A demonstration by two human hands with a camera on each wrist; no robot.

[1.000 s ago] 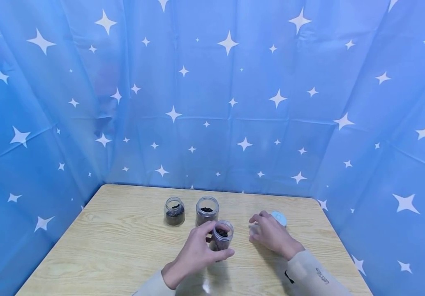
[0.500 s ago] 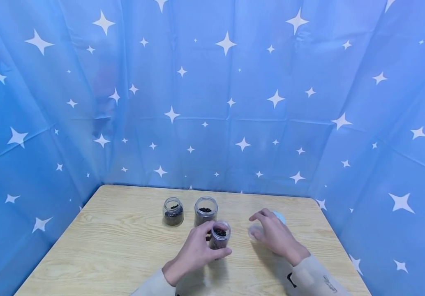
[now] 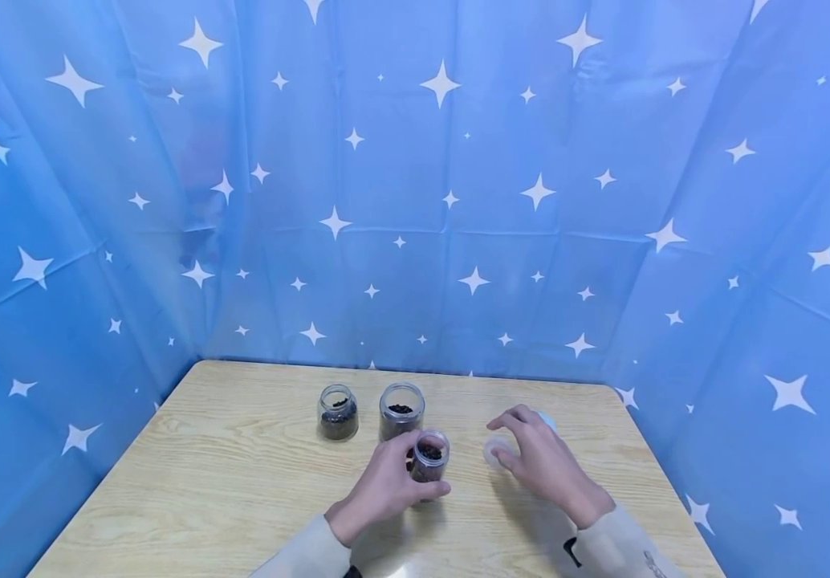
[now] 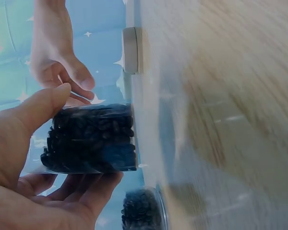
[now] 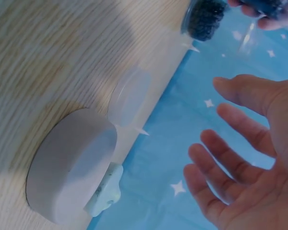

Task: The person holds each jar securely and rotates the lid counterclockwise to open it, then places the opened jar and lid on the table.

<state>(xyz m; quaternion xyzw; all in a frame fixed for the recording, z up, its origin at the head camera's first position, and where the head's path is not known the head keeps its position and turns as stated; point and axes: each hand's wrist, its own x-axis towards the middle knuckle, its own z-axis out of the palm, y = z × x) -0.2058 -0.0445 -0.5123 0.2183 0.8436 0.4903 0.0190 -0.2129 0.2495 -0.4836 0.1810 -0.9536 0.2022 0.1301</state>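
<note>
My left hand grips a small clear glass jar of dark beans, thumb on one side and fingers on the other. The jar is uncapped and upright, close to the tabletop; whether it touches is unclear. Over the right part of the table, my right hand hovers with fingers spread and loosely bent, holding nothing. Near its thumb lies a translucent lid. Beside that sit a thick pale round lid-like piece, hidden in the head view, and a light blue lid, mostly covered by the hand there.
Two other uncapped glass jars with dark beans stand behind the left hand: a wider jar just beyond the held one and a smaller jar farther left. The wooden table ends at a blue star-patterned curtain.
My left hand and the jar have shifted slightly. The right hand has moved a little to the right, its fingers raised, showing more of the translucent lid and less of the blue one.
</note>
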